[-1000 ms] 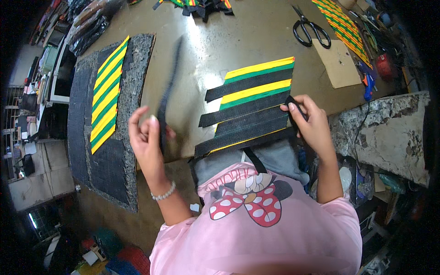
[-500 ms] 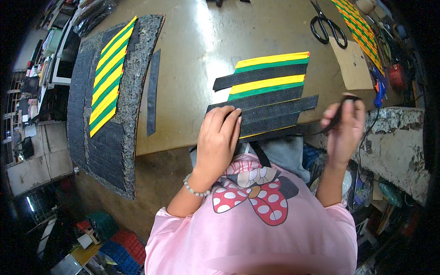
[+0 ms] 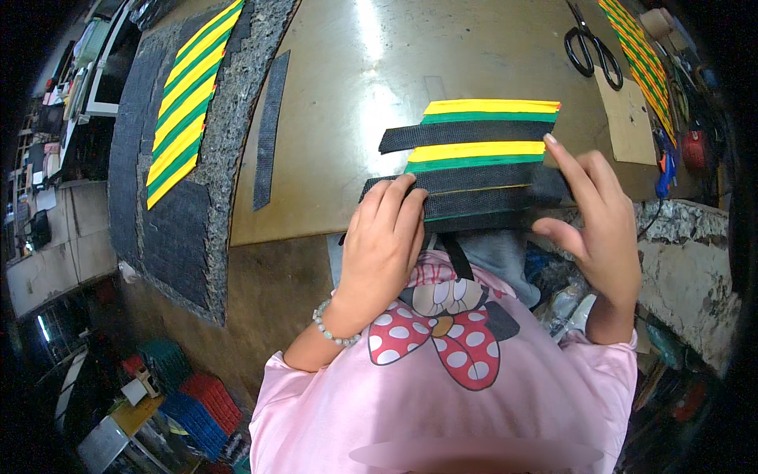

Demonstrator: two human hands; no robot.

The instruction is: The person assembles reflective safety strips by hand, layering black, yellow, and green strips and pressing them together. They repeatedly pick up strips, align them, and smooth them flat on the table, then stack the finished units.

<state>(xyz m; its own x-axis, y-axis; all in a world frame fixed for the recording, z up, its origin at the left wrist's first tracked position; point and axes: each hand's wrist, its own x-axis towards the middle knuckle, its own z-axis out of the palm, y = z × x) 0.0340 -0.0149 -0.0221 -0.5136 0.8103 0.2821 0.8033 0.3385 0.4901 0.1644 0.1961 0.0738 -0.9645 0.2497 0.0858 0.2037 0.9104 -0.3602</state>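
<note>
Striped panel (image 3: 478,148) lies on surface (image 3: 332,150). L hand (image 3: 383,233) atop panel's nr-L part, fingers tgthr, thumb hidden, can't tell if pinching; R hand (image 3: 602,213) spread at panel's R edge. Loose blk strip (image 3: 271,130) L of panel.

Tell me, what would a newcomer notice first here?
Probably the yellow-and-green striped panel, bright against the dark board at left. Next, the yellow, green and black striped piece at centre, where the left fingers rest. Then the black-handled scissors at upper right.

The table (image 3: 332,134) bears strips (image 3: 480,148), scissors (image 3: 583,31) and, seemingly, cardboard (image 3: 628,130).
</note>
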